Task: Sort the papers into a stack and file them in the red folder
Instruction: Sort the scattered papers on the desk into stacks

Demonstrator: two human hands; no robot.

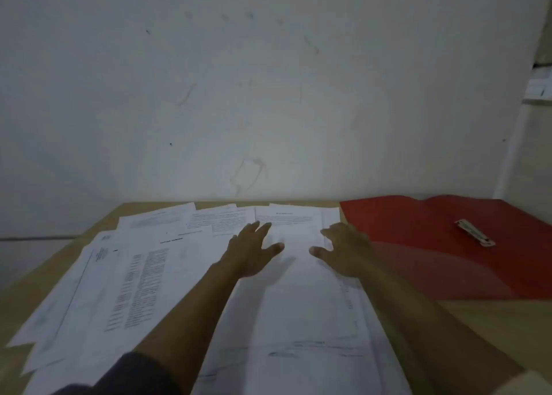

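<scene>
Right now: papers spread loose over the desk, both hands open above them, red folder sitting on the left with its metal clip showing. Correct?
One thing is off: the red folder is on the right side of the desk, not the left, as the head view shows. The rest holds: the papers lie spread loose, the left hand and right hand are open above them, and the folder's metal clip shows.

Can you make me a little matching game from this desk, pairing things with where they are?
Things:
1. folder
2. clip
3. papers
4. left hand

Places:
A. spread over the desk's left and middle
B. on the folder
C. far right of the desk
D. flat over the middle sheets

Pairs: 1-C, 2-B, 3-A, 4-D
</scene>
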